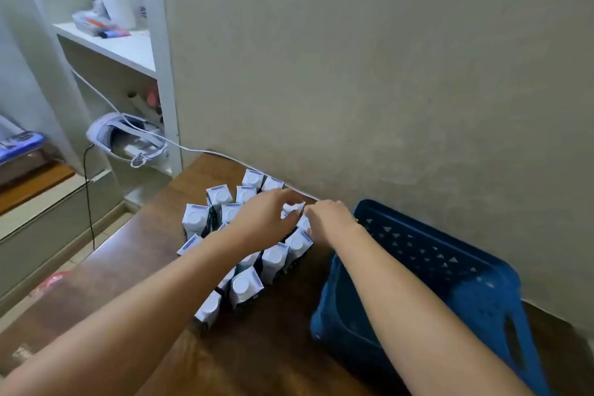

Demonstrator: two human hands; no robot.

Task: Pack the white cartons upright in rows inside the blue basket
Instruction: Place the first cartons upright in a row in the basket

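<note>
Both arms reach forward, left hand [268,219] and right hand [329,219] pinching one white carton [294,207].

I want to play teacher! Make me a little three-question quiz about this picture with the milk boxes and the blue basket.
1. True or false: some white cartons are already packed inside the blue basket.
2. Which side of the cartons is the basket on, from the person's own view: A) left, B) right, C) behind them?
3. Fill in: both hands are reaching into the group of cartons standing on the brown ____.

Key
1. False. The part of the basket that shows holds no cartons; they all stand on the table.
2. B.
3. Table. The left hand and the right hand meet at one carton in the far part of the group.
</note>
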